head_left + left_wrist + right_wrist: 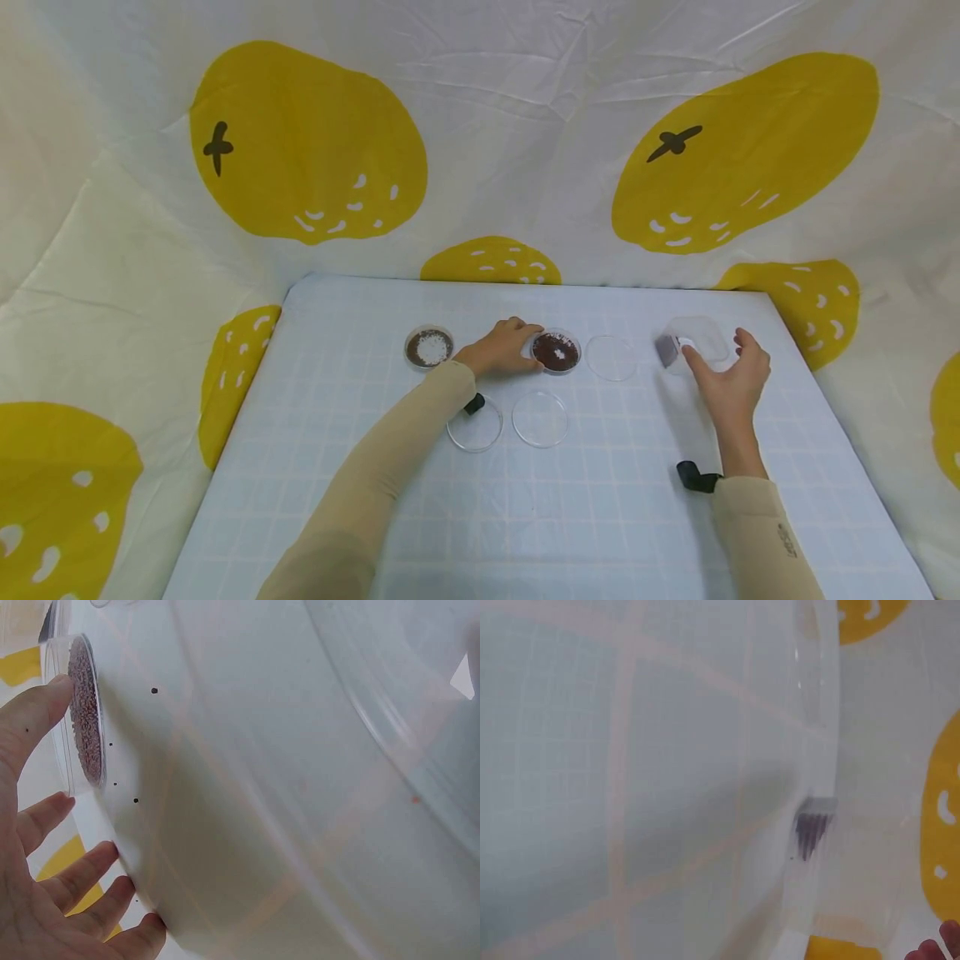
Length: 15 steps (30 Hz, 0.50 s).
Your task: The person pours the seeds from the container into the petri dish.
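Note:
Thumb and fingers of my left hand (501, 346) hold the rim of a clear petri dish (555, 352) of dark brown granules dotted with white bits. In the left wrist view, the thumb lies on one side of this dish (88, 712) and the index fingertip at the other. My right hand (731, 379) is beside a clear plastic container (705, 329), thumb and fingers spread apart. A small dark item (666, 350) shows at the container's left side; it looks striped in the right wrist view (812, 832). Only right fingertips (930, 951) show there.
Another petri dish (429, 347) with brown granules and a white patch stands left of my left hand. Clear round dishes or lids lie at the right (611, 380) and nearer me (540, 447), one partly under the left wrist. Patterned cloth (510, 167) hangs behind the table.

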Each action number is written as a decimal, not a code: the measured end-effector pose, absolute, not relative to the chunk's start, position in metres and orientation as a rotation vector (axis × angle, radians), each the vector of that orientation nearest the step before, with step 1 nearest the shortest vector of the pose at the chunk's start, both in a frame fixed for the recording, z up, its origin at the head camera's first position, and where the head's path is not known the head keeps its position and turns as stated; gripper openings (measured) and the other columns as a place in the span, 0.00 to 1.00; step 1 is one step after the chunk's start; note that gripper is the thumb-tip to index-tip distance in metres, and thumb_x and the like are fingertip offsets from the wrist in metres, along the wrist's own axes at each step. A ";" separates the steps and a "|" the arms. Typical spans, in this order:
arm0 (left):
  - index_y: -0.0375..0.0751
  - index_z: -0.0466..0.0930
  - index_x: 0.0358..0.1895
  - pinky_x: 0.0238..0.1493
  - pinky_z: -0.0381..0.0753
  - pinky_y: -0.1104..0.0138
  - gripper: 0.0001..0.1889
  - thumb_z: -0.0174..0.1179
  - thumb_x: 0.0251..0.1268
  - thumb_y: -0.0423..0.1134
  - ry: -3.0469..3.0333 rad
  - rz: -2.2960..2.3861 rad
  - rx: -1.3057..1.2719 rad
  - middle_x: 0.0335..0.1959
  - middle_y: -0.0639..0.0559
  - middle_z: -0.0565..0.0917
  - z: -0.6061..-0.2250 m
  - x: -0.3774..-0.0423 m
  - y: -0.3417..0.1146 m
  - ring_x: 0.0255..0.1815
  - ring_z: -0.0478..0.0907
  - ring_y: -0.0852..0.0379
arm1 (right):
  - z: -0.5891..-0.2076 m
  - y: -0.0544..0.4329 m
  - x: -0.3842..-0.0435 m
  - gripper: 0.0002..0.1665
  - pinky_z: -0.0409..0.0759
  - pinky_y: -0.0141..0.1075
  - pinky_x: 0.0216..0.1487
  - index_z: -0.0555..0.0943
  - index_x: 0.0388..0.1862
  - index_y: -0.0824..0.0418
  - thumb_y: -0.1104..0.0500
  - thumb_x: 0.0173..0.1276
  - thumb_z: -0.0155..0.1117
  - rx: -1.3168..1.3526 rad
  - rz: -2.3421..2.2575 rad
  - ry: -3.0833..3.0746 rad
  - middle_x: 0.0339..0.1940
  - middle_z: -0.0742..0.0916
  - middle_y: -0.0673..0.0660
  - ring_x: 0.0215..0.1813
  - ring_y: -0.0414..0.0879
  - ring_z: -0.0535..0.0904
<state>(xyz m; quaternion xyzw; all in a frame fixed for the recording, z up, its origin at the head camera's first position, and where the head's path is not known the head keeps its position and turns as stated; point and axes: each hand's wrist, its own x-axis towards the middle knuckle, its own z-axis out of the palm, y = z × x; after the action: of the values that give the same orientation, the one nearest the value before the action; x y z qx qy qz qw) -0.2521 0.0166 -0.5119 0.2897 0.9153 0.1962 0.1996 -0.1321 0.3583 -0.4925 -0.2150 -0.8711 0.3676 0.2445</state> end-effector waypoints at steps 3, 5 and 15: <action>0.58 0.59 0.78 0.69 0.66 0.48 0.41 0.63 0.65 0.61 2.557 0.550 0.804 0.72 0.46 0.63 -0.512 -0.252 0.017 0.72 0.59 0.46 | -0.485 0.350 -0.130 0.47 0.66 0.51 0.68 0.61 0.76 0.60 0.49 0.65 0.72 -0.568 1.008 -2.376 0.70 0.68 0.64 0.69 0.58 0.64; 0.58 0.58 0.78 0.69 0.66 0.49 0.41 0.63 0.65 0.61 2.560 0.543 0.800 0.72 0.46 0.63 -0.513 -0.253 0.017 0.72 0.59 0.46 | -0.481 0.343 -0.129 0.46 0.69 0.51 0.66 0.62 0.76 0.60 0.49 0.65 0.72 -0.537 1.010 -2.388 0.69 0.69 0.63 0.67 0.57 0.66; 0.57 0.58 0.78 0.69 0.66 0.48 0.40 0.63 0.66 0.60 2.558 0.546 0.794 0.72 0.45 0.62 -0.511 -0.252 0.017 0.72 0.59 0.46 | -0.480 0.320 -0.128 0.40 0.75 0.55 0.56 0.69 0.71 0.64 0.56 0.64 0.74 -0.292 0.984 -2.460 0.61 0.76 0.65 0.59 0.58 0.73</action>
<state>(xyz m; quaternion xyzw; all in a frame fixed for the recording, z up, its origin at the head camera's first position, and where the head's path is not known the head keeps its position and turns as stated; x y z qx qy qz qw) -0.2523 0.0174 -0.5113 0.2844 0.9164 0.1957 0.2025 -0.1278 0.3204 -0.4801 -0.1065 -0.8969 0.3586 0.2359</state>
